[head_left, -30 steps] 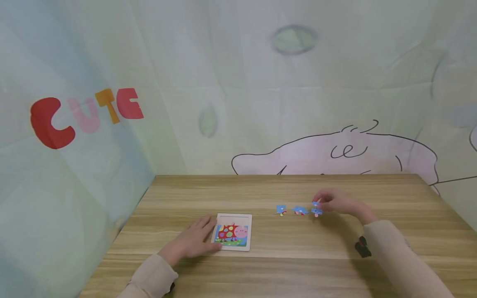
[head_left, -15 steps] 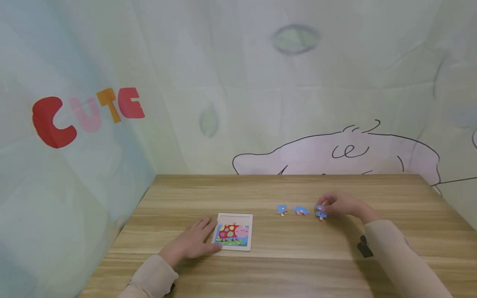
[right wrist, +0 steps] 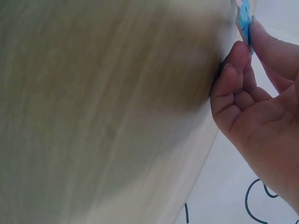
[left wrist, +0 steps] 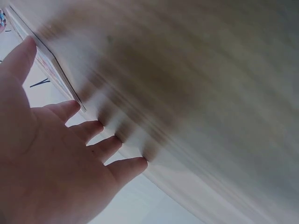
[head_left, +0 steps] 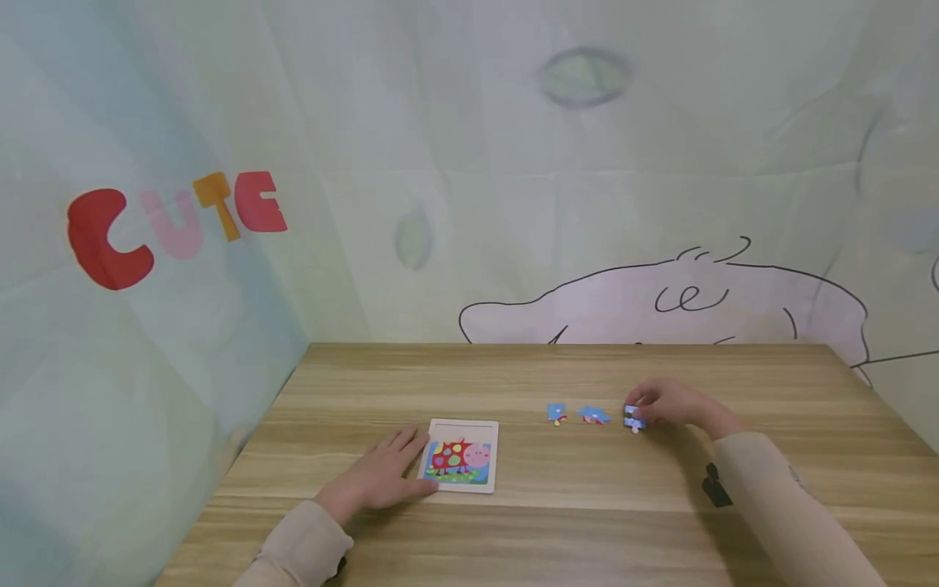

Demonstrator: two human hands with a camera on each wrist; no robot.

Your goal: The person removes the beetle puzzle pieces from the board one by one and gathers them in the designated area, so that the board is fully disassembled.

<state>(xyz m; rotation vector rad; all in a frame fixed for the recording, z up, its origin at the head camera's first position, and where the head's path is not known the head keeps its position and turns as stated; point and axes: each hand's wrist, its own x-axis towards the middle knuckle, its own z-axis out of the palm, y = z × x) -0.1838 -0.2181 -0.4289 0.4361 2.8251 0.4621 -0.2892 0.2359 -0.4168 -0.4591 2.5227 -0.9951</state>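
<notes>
On the left of the table, a square white puzzle tray (head_left: 495, 456) holds a partly filled picture of a pink pig in a red spotted body. My left hand (head_left: 381, 473) lies at its left side, fingers spread and straight, the thumb on the lower left corner. In the left wrist view, the fingertips (left wrist: 133, 165) meet the table beside the tray edge. Farther right, my right hand (head_left: 669, 403) pinches a blue jigsaw piece (head_left: 634, 423) between thumb and fingers. That piece (right wrist: 244, 21) appears edge-on in the right wrist view, its other fingers curled below.
Two more jigsaw pieces, a blue one with a yellow tip (head_left: 556, 412) and a blue-and-red one (head_left: 593, 415), lie left of my right hand. The wooden table (head_left: 557, 538) ends at a printed cloth backdrop (head_left: 411, 163) behind and to the left.
My right hand has shifted slightly right and nearer with its jigsaw piece, which now sits lower and tilts differently. The left hand stays on the tray.
</notes>
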